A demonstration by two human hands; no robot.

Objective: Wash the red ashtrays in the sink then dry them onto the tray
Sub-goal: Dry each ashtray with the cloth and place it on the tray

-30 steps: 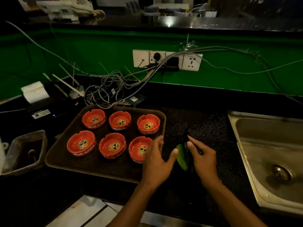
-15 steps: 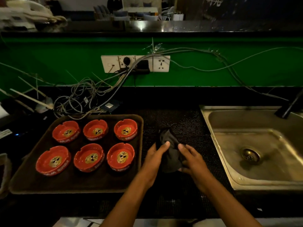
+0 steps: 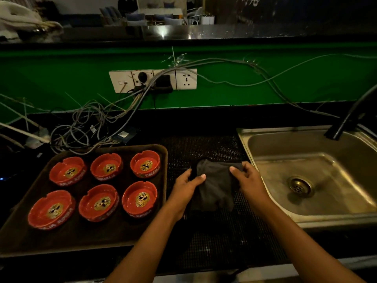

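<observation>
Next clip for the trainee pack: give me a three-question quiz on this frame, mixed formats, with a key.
1. How many red ashtrays sit on the brown tray?
2. True or false: an ashtray lies in the sink.
3. The dark cloth is: A) in the sink; B) on the black mat, held at its edges by the left hand and right hand; C) on the tray.

Key: 1) six, in two rows of three; 2) false; 3) B.
</observation>
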